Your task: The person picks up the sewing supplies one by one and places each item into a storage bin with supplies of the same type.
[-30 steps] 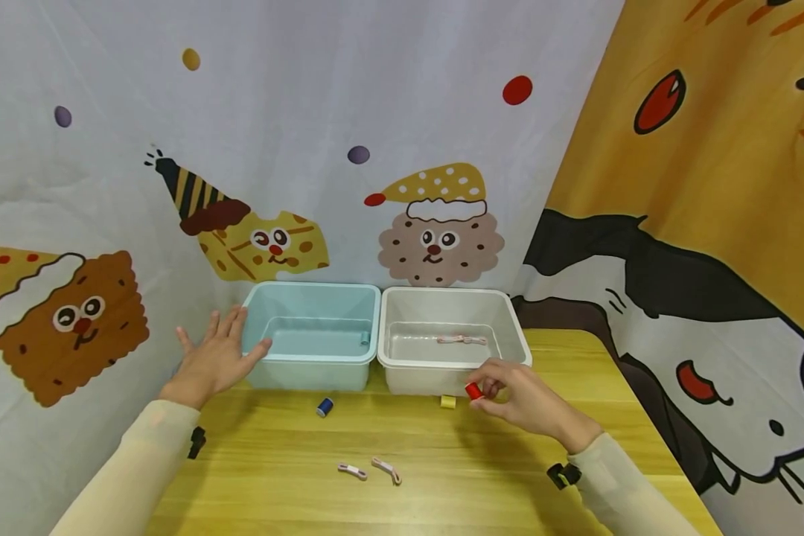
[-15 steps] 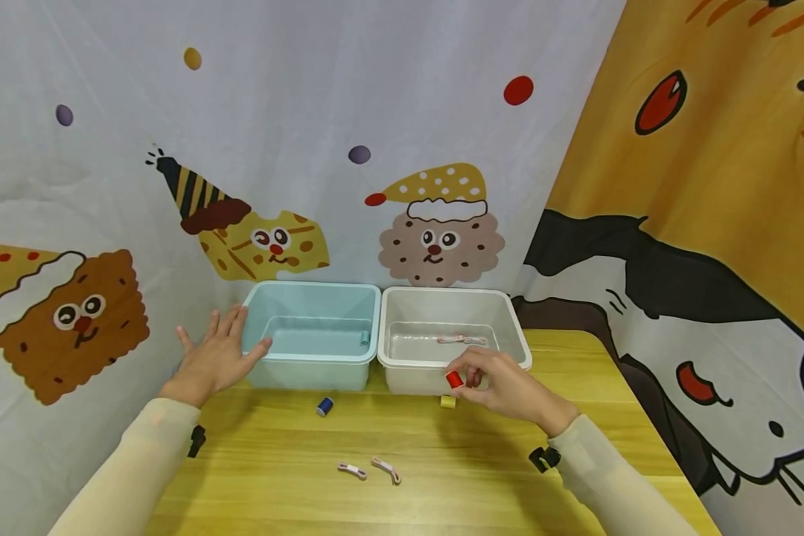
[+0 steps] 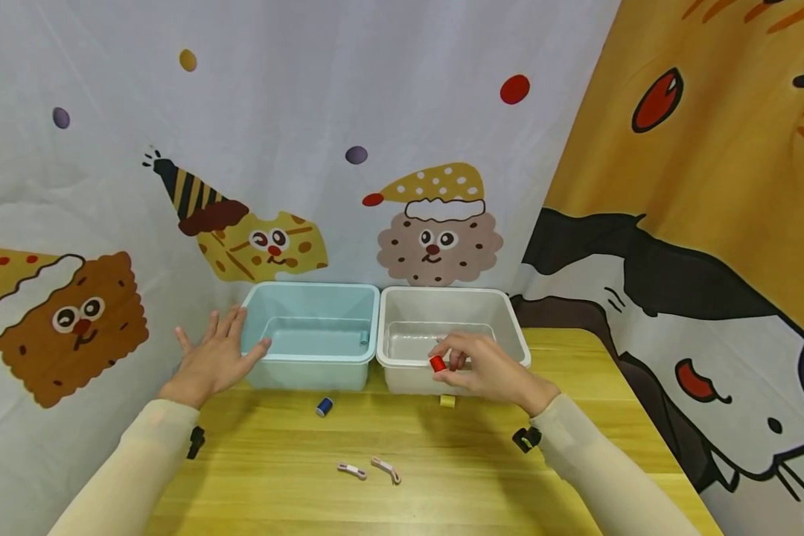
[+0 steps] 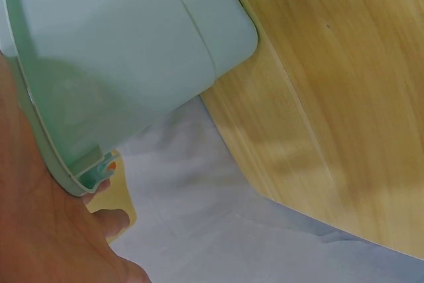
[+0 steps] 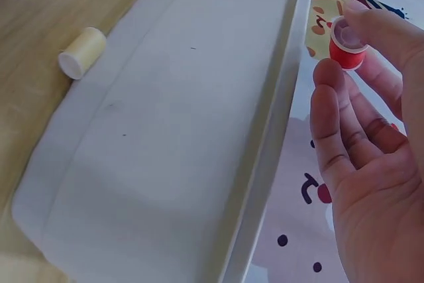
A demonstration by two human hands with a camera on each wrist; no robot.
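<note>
My right hand (image 3: 489, 372) pinches a red thread spool (image 3: 438, 363) between thumb and fingertips, above the front rim of the white bin (image 3: 409, 380). The right wrist view shows the spool's pale end. Fingers spread, my left hand (image 3: 213, 356) rests at the left rim of the light blue bin (image 3: 308, 374). Inside that bin, at its right, lies a small teal spool (image 3: 364, 338). A yellow spool (image 5: 83, 52) lies on the table against the white bin's front. The white bin's floor is partly hidden behind my right hand.
On the wooden table (image 3: 268, 484), a dark blue spool (image 3: 324, 406) lies before the blue bin. Nearer me are two small folded pinkish bands (image 3: 352, 470). Both bins stand side by side against a printed cloth backdrop (image 3: 275, 149).
My right hand has moved left and slightly up with the red thread spool, now covering the pinkish band seen earlier in the white bin. My left hand has stayed put.
</note>
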